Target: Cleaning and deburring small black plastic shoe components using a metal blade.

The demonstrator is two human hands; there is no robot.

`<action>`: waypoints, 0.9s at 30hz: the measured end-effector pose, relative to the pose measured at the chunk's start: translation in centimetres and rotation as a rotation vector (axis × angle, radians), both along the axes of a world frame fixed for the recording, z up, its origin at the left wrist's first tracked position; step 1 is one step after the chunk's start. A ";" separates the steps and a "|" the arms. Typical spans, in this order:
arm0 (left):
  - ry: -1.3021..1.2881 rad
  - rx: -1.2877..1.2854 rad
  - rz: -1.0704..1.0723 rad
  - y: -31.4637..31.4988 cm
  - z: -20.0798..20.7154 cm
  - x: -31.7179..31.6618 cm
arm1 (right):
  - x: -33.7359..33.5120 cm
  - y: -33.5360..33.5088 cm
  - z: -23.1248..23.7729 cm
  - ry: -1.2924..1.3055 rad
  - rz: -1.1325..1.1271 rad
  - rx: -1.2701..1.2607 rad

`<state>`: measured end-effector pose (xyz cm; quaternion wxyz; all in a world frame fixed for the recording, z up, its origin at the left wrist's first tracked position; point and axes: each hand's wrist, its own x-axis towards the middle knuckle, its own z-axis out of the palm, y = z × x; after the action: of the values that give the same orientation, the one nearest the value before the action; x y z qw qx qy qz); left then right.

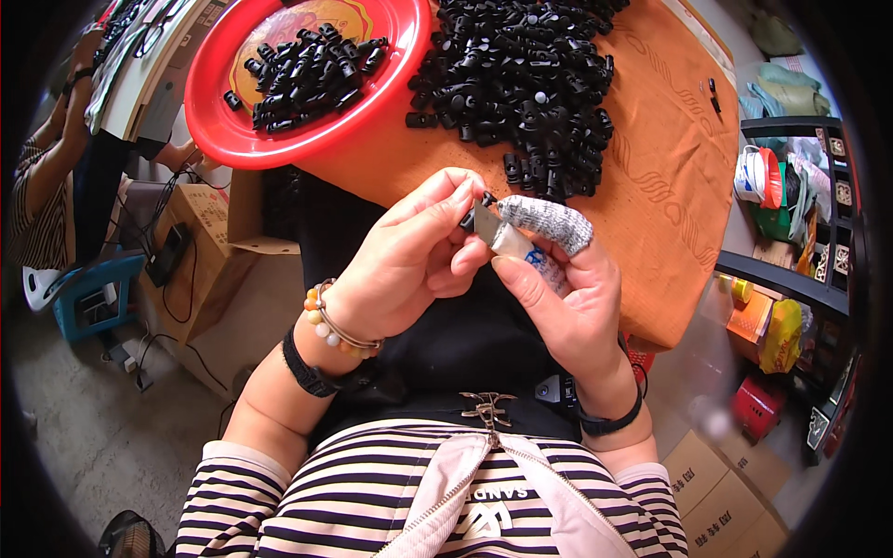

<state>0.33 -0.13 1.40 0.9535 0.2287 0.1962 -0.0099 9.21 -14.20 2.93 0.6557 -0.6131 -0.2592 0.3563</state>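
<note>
Red tray (206, 116): holds loose black parts (312, 79); raised rim limits forward-left travel.
Left grip (400, 246): fingertips pinching a small black part (468, 221), held up in mid-air; firm, steady hold advised.
Metal blade (486, 226): at the part, exact contact unclear; fingertips best kept off its edge.
Black heap (521, 84): close ahead, cutting forward room.
Right grip (581, 298): pinching the blade's wrapped handle (512, 245), knit sleeve (549, 219) on one finger.
Orange-clothed counter (670, 251): near corner drops away beside the right wrist (605, 377); side room lies right of the heap.
</note>
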 end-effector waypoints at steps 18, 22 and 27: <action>0.054 0.134 0.049 -0.5 0.9 0.1 | -0.4 0.4 0.1 -0.029 0.024 0.045; 0.015 0.116 0.039 -0.3 0.6 0.0 | -0.3 0.4 0.1 -0.017 0.025 0.038; -0.015 0.118 0.015 -0.1 0.5 -0.2 | -0.2 0.4 0.0 -0.001 0.028 0.037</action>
<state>0.15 -0.25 1.92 0.9399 0.2830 0.1909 0.0104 9.00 -13.79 2.97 0.6619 -0.5973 -0.2744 0.3603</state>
